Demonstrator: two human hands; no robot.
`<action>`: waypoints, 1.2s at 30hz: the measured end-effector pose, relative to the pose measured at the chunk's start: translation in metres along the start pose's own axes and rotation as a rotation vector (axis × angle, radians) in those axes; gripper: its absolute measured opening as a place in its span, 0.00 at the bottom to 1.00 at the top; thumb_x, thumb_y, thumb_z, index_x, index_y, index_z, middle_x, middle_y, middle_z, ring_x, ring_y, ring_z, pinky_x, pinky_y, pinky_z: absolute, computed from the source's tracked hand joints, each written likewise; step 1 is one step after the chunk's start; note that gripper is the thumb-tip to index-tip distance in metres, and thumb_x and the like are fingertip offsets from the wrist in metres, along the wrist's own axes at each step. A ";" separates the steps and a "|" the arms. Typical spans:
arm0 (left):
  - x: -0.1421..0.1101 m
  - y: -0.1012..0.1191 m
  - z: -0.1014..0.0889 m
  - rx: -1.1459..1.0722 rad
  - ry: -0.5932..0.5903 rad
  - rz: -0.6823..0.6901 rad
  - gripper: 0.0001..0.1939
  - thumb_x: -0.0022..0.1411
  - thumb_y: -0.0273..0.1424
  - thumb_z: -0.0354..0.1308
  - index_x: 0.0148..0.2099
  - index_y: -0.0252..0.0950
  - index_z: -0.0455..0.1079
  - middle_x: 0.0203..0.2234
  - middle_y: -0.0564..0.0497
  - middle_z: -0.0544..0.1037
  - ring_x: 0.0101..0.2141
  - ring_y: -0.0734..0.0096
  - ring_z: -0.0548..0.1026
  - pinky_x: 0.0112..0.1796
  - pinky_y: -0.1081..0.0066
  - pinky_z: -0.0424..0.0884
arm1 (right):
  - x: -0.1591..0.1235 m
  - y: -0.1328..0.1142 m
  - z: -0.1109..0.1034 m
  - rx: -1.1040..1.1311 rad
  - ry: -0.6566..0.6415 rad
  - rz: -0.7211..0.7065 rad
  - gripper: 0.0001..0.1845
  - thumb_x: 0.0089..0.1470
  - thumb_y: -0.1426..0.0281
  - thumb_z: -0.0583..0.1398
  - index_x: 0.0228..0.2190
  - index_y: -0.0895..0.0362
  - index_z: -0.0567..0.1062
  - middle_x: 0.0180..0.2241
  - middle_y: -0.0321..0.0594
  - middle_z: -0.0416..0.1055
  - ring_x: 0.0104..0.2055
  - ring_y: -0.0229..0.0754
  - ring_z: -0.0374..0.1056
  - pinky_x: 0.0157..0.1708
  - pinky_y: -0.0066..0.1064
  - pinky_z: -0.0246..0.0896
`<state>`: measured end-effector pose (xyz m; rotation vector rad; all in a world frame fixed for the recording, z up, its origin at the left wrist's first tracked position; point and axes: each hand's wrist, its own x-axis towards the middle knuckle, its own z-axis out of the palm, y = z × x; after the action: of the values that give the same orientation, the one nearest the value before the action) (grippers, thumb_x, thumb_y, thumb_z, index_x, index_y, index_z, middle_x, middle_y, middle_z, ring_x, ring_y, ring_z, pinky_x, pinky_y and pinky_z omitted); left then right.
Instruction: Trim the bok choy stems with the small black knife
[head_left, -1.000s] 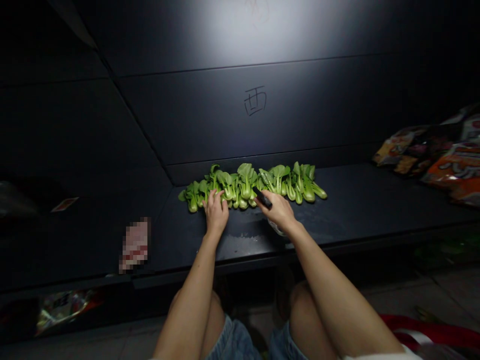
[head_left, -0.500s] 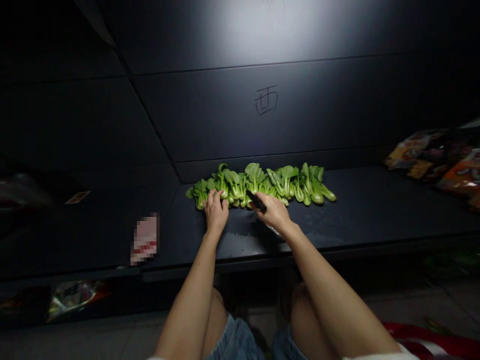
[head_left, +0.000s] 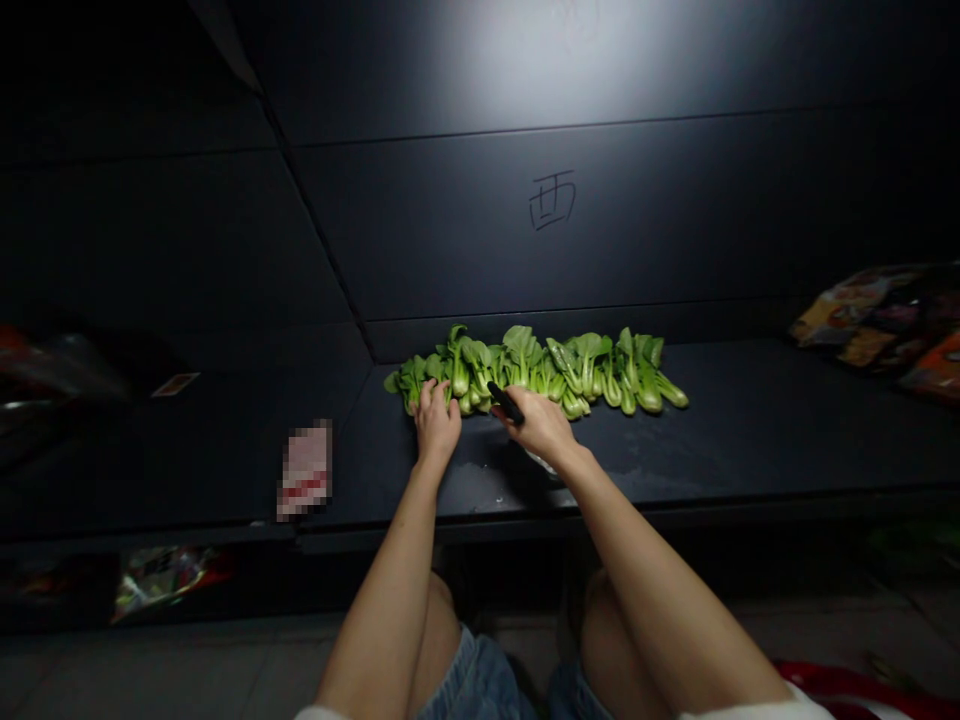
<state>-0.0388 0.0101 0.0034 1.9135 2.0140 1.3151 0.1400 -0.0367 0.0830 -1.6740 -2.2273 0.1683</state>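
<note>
A row of green bok choy (head_left: 523, 352) lies along the back of a dark shelf, leaves toward the back panel and pale stems toward me. My left hand (head_left: 437, 420) rests at the left part of the row, fingers apart and touching the stems; its fingertips are partly lost among them. My right hand (head_left: 541, 420), in front of the middle stems, is closed round what looks like a spray bottle (head_left: 507, 404). The bottle's black top points left, and a bit of clear body shows under the hand. Water drops lie on the shelf below.
Packaged goods (head_left: 859, 305) sit at the right end of the dark shelf (head_left: 735, 430). A blurred-out pinkish card (head_left: 306, 470) lies on the left, with a small card (head_left: 176, 384) behind it. A shiny bag (head_left: 161, 580) is below the shelf's front edge.
The view has shifted slightly, so the shelf appears farther right. Both hands have moved a little left along the bok choy. The right hand keeps its grip on the bottle.
</note>
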 end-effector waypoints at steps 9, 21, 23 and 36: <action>0.003 -0.023 -0.007 -0.068 0.049 -0.069 0.19 0.59 0.28 0.51 0.53 0.39 0.68 0.57 0.40 0.66 0.60 0.54 0.63 0.61 0.48 0.53 | 0.006 -0.019 0.006 0.040 -0.006 -0.029 0.15 0.62 0.60 0.52 0.44 0.54 0.72 0.42 0.44 0.77 0.44 0.45 0.72 0.37 0.28 0.57; 0.012 -0.055 -0.013 -0.182 0.155 -0.164 0.18 0.58 0.24 0.50 0.50 0.36 0.69 0.49 0.40 0.70 0.55 0.60 0.68 0.59 0.60 0.61 | 0.014 -0.035 0.014 0.015 -0.047 -0.052 0.16 0.62 0.59 0.52 0.44 0.54 0.72 0.42 0.46 0.77 0.44 0.46 0.72 0.37 0.29 0.58; 0.013 -0.061 -0.014 -0.199 0.160 -0.174 0.18 0.58 0.24 0.50 0.49 0.36 0.70 0.49 0.40 0.71 0.54 0.60 0.68 0.59 0.59 0.61 | 0.015 -0.039 0.014 0.000 -0.069 -0.059 0.17 0.62 0.59 0.52 0.44 0.55 0.72 0.42 0.46 0.77 0.44 0.46 0.72 0.37 0.30 0.59; 0.019 -0.086 -0.016 -0.506 0.228 -0.424 0.18 0.60 0.22 0.48 0.51 0.36 0.69 0.49 0.43 0.75 0.51 0.67 0.74 0.54 0.64 0.67 | 0.026 -0.058 0.025 -0.018 -0.102 -0.153 0.15 0.62 0.59 0.52 0.43 0.54 0.72 0.43 0.45 0.77 0.45 0.45 0.72 0.38 0.29 0.59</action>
<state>-0.1199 0.0301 -0.0294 1.0962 1.7940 1.7496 0.0726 -0.0262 0.0826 -1.5281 -2.4273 0.1995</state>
